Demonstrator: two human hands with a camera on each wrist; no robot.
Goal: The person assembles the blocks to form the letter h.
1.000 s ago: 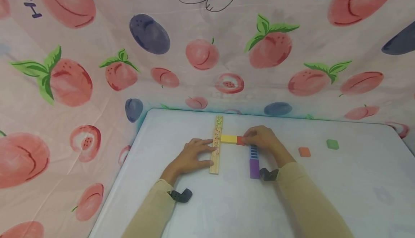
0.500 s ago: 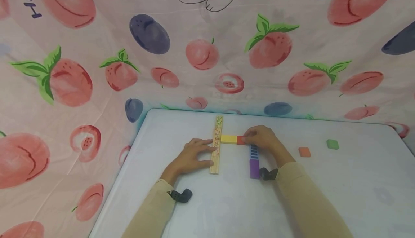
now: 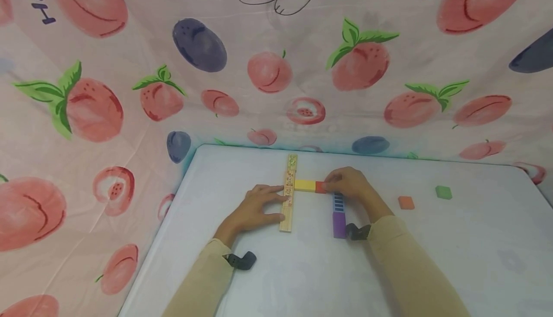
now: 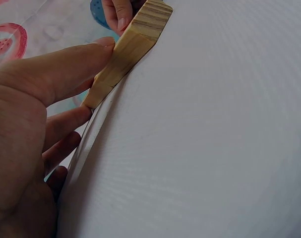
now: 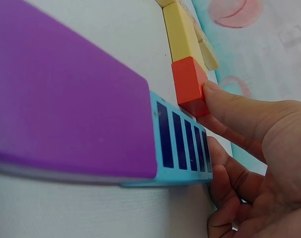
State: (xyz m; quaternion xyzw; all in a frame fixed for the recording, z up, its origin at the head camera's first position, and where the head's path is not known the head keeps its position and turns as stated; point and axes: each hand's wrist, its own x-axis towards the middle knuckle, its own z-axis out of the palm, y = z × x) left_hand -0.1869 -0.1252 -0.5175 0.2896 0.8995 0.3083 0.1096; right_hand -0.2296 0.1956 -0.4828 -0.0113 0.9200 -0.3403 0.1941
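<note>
My left hand (image 3: 255, 207) touches the left side of a row of wooden blocks (image 3: 285, 223) with printed tops. Its thumb (image 4: 93, 52) and fingers lie fairly straight against the wood in the left wrist view. A yellow block (image 3: 305, 185) runs rightward from that row, and a red block (image 3: 319, 187) sits at its end. My right hand (image 3: 352, 182) pinches the red block with thumb and forefinger; its other fingers curl at the far end of a light-blue block (image 5: 182, 144) with dark stripes. Towards me, a purple block (image 3: 339, 225) continues from the blue one.
An orange square block (image 3: 406, 202) and a green square block (image 3: 443, 192) lie to the right on the white table (image 3: 294, 278). Behind and to the left rises a fruit-print cloth (image 3: 233, 153). Black devices are strapped at both wrists.
</note>
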